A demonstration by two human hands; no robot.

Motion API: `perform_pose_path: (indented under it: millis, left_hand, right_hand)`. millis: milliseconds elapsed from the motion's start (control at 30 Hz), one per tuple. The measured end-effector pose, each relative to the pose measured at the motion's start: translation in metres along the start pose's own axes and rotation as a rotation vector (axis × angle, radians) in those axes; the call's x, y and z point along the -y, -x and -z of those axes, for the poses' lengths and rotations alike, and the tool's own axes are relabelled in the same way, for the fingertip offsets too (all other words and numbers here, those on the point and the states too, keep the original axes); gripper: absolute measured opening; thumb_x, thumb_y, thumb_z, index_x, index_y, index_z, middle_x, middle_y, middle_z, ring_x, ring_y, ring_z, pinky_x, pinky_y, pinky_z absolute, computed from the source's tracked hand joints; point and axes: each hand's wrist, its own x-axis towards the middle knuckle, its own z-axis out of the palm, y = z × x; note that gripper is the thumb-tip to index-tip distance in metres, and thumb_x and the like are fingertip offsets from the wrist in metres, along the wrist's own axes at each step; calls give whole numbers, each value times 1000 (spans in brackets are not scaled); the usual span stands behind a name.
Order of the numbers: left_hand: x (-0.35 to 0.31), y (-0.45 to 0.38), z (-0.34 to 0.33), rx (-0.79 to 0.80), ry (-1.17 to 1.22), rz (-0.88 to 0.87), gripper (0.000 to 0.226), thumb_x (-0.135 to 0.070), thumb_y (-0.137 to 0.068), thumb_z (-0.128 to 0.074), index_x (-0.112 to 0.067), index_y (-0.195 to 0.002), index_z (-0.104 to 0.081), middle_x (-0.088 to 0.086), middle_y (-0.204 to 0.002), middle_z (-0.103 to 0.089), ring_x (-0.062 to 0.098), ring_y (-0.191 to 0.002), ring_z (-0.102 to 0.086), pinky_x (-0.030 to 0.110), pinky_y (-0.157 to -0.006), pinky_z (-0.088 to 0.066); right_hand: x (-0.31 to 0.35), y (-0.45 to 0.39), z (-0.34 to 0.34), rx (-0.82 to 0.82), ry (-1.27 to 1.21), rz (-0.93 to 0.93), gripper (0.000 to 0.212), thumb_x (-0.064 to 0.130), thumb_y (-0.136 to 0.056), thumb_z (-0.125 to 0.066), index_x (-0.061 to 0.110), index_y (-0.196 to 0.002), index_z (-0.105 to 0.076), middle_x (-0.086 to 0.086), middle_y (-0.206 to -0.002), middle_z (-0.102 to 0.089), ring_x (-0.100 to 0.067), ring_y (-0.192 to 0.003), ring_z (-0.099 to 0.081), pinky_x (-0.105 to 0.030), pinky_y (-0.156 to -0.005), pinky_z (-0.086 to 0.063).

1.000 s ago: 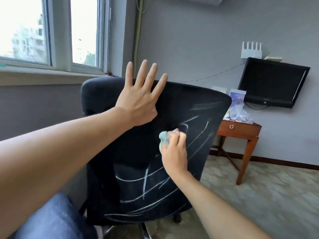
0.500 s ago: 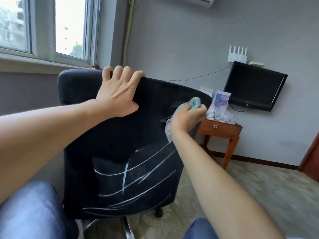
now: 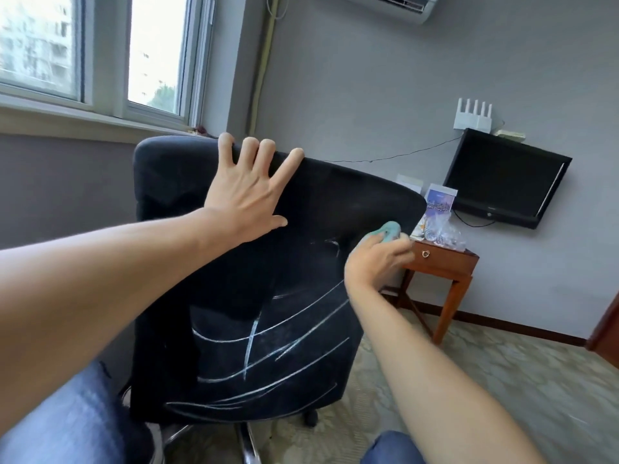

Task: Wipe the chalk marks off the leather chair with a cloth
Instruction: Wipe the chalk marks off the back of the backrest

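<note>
one chair [image 3: 268,296], one cloth [image 3: 390,231], two hands.

The left hand [image 3: 246,195] rests flat on the black chair [image 3: 301,262] back, fingertips over its top edge. The right hand [image 3: 376,259] holds a teal cloth [image 3: 388,231] against the chair's right edge, above white chalk marks [image 3: 268,343].

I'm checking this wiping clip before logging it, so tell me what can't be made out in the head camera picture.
- Cloth: mostly hidden inside the right hand, head view; only a teal bunch shows.
- Chair front and seat: hidden behind its own backrest.
- Left hand fingertips: hidden over the chair's top edge.
- Chair base: partly cut off by the bottom edge.
- Items on the side table: too small to identify.
</note>
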Motion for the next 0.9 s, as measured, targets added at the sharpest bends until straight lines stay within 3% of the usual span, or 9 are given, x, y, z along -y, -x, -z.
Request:
perform_pose_path:
  millis: [167, 233, 300, 367, 467, 500, 633, 800, 900]
  left_hand:
    - [-5, -1, 3, -5, 13, 0, 119, -67, -68, -83, -19, -156, -20, 21, -138, -38, 41, -125, -41, 66, -113, -25]
    - [-3, 0, 4, -14, 27, -7, 118, -66, -68, -84, -19, -156, -22, 22, -137, -38, 41, -124, -42, 66, -113, -26]
    - [-2, 0, 4, -15, 27, -4, 117, -66, -68, -84, -18, -155, -22, 22, -136, -38, 40, -123, -41, 65, -113, -26]
    - [-5, 1, 5, -16, 28, 0, 116, -66, -69, -83, -18, -155, -22, 21, -136, -38, 40, -122, -41, 65, -114, -26]
    - [-10, 1, 5, -17, 24, 0, 115, -65, -71, -82, -18, -156, -21, 22, -136, -37, 40, -122, -40, 65, -114, -25]
    - [-11, 0, 5, -13, 20, -2, 115, -65, -72, -82, -18, -156, -20, 22, -136, -37, 40, -122, -40, 65, -114, -26]
    - [-10, -1, 5, -23, 19, 5, 114, -65, -71, -83, -18, -155, -21, 23, -135, -37, 41, -121, -40, 65, -113, -27]
    - [-5, -1, 6, -23, 39, -3, 114, -64, -69, -85, -17, -153, -23, 25, -134, -38, 41, -120, -41, 66, -111, -28]
    - [-6, 0, 6, -13, 37, 0, 114, -64, -70, -84, -16, -153, -22, 24, -134, -38, 42, -120, -41, 66, -112, -28]
  right_hand:
    - [3, 120, -2, 235, 0, 405, 42, 17, -95, -60, 6, -131, -41, -25, -133, -41, -40, -114, -49, -44, -95, -51]
    - [-18, 106, 7, 402, 30, 698, 43, 21, -95, -57, 5, -132, -41, -24, -133, -40, -39, -113, -51, -39, -92, -53]
    - [-35, 68, 16, 432, 118, 884, 39, 23, -94, -52, 3, -128, -44, -23, -125, -44, -39, -103, -56, -39, -83, -55]
    - [-44, 21, 21, 296, 154, 632, 37, 23, -97, -50, 2, -127, -45, -24, -124, -45, -43, -101, -57, -42, -81, -52]
    - [-39, -39, 21, 99, 117, -110, 37, 23, -105, -44, 3, -136, -38, -23, -137, -37, -43, -111, -54, -38, -80, -43]
    - [-38, -43, 18, 112, 119, -166, 36, 23, -105, -43, 4, -135, -38, -22, -139, -37, -42, -112, -53, -37, -81, -42]
    - [-13, 40, 10, 194, -8, 92, 31, 18, -101, -49, 3, -128, -43, -24, -132, -41, -44, -108, -54, -42, -91, -46]
    - [-24, 89, 16, 482, 9, 396, 40, 21, -99, -50, 1, -133, -41, -16, -130, -39, -35, -112, -52, -44, -94, -50]
    - [-20, 44, 20, 362, -15, 231, 41, 23, -101, -53, 3, -135, -41, -14, -131, -40, -28, -106, -50, -28, -85, -38]
